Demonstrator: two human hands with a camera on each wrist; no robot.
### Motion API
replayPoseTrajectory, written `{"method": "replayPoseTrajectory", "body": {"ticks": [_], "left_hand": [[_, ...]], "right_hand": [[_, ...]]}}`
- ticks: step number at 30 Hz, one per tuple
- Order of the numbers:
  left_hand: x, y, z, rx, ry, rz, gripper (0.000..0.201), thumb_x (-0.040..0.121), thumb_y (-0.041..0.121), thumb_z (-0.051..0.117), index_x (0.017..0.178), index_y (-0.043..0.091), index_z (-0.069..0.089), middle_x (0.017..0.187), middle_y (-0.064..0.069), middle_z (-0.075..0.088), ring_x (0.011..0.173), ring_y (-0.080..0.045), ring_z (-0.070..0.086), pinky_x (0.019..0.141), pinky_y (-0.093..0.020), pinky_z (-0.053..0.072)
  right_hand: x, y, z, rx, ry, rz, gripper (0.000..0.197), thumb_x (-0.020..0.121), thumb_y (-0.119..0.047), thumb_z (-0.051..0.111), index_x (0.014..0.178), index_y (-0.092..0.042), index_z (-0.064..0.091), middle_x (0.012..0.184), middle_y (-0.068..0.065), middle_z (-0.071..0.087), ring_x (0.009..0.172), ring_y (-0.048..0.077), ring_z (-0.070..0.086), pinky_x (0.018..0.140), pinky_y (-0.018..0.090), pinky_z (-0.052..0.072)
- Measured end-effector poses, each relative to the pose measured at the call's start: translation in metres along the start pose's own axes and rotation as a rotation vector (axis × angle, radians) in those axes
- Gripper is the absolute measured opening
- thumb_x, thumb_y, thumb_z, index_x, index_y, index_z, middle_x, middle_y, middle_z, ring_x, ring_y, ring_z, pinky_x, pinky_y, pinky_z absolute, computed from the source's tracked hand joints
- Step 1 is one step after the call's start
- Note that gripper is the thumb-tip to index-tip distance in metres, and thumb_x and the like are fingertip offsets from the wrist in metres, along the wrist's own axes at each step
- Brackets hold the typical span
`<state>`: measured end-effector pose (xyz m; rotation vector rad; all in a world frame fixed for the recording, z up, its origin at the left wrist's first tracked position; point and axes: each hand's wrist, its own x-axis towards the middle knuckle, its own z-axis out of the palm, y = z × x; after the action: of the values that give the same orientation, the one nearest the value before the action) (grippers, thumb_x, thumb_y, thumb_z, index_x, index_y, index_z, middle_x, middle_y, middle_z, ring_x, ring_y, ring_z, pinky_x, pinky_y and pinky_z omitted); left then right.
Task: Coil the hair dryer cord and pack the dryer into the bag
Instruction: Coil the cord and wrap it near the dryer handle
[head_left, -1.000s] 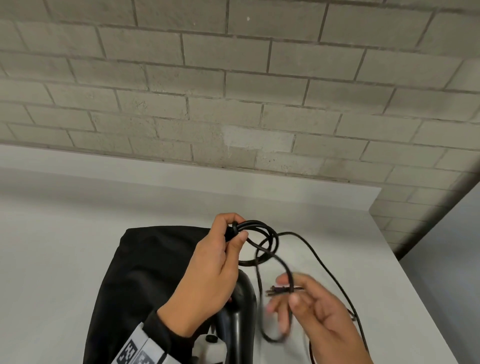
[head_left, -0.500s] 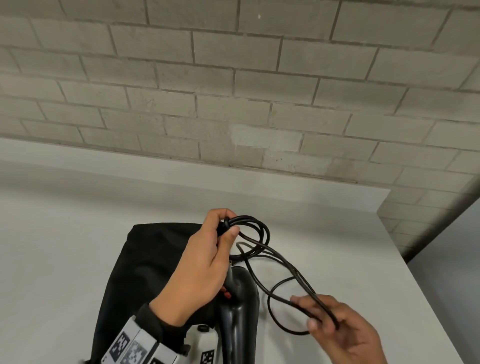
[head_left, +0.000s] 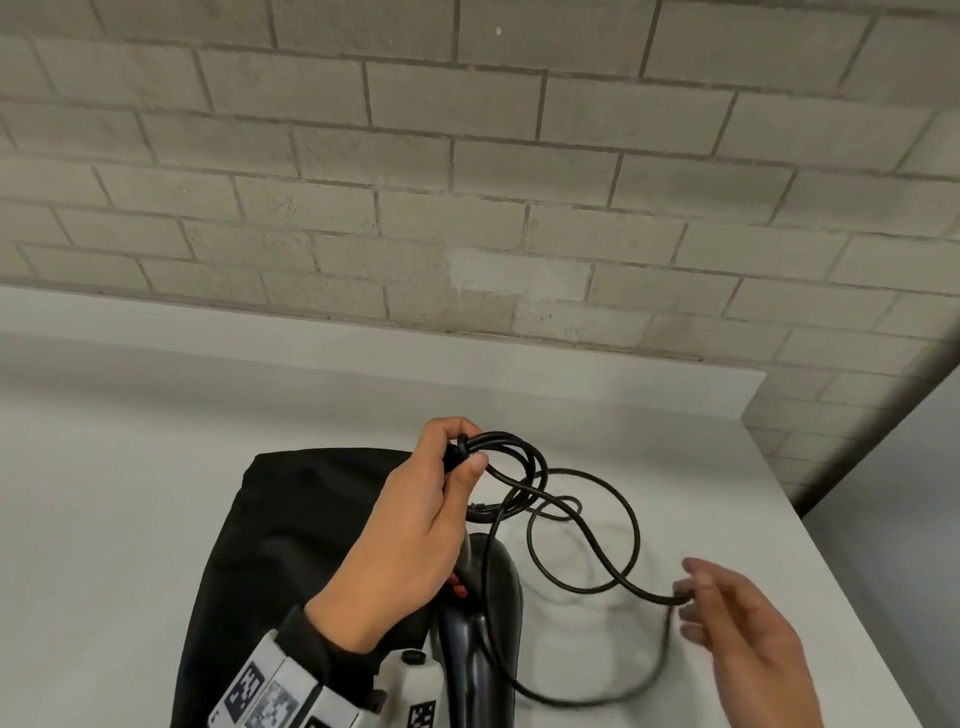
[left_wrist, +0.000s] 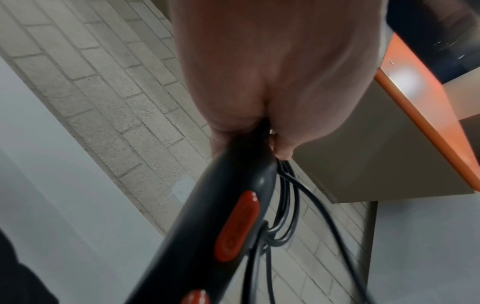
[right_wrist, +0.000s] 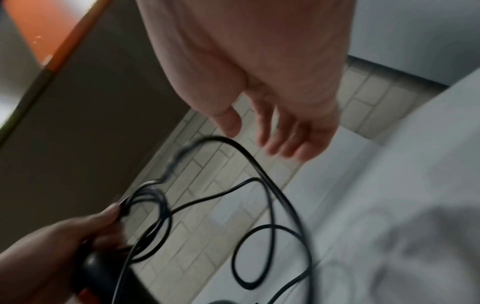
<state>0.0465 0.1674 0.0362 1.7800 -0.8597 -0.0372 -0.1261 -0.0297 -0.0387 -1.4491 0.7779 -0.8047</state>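
Coiling the cord, one more loop to gather

Head view: our left hand pinches the coils of cord above the dryer and bag on the tabletop; our right hand, fingers loosely hooked on the slack, has swung out right since half a second ago, lengthening the loop. Left wrist: only here, the dryer's red switch. Right wrist: fingers look spread, so we cannot tell the grip.

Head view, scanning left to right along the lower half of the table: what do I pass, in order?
black bag → left hand pinching the coiled loops → hair dryer handle → loose loop of cord → right hand, fingertips at the cord. All above the white table.
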Motion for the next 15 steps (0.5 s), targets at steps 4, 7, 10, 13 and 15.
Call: {"method": "replayPoseTrajectory", "body": {"ticks": [4,7,10,13,15], "left_hand": [[0.0,0.003,0.003,0.005,-0.023,-0.003,0.007,0.103,0.032,0.044,0.108,0.031,0.048,0.054,0.007,0.038,0.047,-0.006,0.032,0.047,-0.016,0.029],[0.0,0.006,0.005,0.006,-0.021,-0.007,0.006,0.103,0.03,0.044,0.108,0.03,0.048,0.053,0.008,0.038,0.046,-0.007,0.033,0.047,-0.014,0.031],[0.0,0.01,0.008,-0.001,-0.035,-0.002,0.006,0.103,0.029,0.044,0.108,0.029,0.047,0.055,0.007,0.039,0.046,-0.008,0.035,0.044,-0.012,0.033],[-0.003,0.014,0.011,-0.001,-0.062,0.012,0.006,0.103,0.028,0.045,0.108,0.031,0.047,0.056,0.009,0.042,0.048,-0.006,0.038,0.047,-0.014,0.034],[-0.005,0.015,0.013,0.002,-0.075,0.02,0.006,0.104,0.028,0.044,0.108,0.032,0.046,0.057,0.009,0.043,0.049,-0.005,0.038,0.05,-0.015,0.033]], "right_hand": [[-0.022,-0.017,0.037,-0.143,0.215,-0.344,0.017,0.081,-0.023,0.072,0.087,-0.035,0.061,0.084,-0.003,0.066,0.071,0.012,0.058,0.066,0.008,0.043],[-0.049,-0.037,0.069,-0.128,0.022,-0.534,0.009,0.075,-0.038,0.064,0.074,-0.03,0.065,0.065,-0.006,0.061,0.057,0.01,0.054,0.058,0.008,0.041],[-0.05,-0.039,0.093,-0.276,-0.223,-0.444,0.018,0.082,-0.048,0.059,0.078,-0.033,0.068,0.076,-0.015,0.067,0.068,0.005,0.062,0.058,0.011,0.047],[-0.037,-0.036,0.105,-0.317,-0.451,-0.284,0.02,0.09,-0.038,0.059,0.075,-0.028,0.067,0.073,-0.005,0.068,0.061,0.005,0.059,0.057,0.021,0.046],[-0.034,-0.03,0.104,-0.308,-0.498,-0.28,0.025,0.093,-0.028,0.059,0.069,-0.022,0.064,0.064,0.004,0.062,0.054,0.01,0.051,0.054,0.023,0.041]]}}
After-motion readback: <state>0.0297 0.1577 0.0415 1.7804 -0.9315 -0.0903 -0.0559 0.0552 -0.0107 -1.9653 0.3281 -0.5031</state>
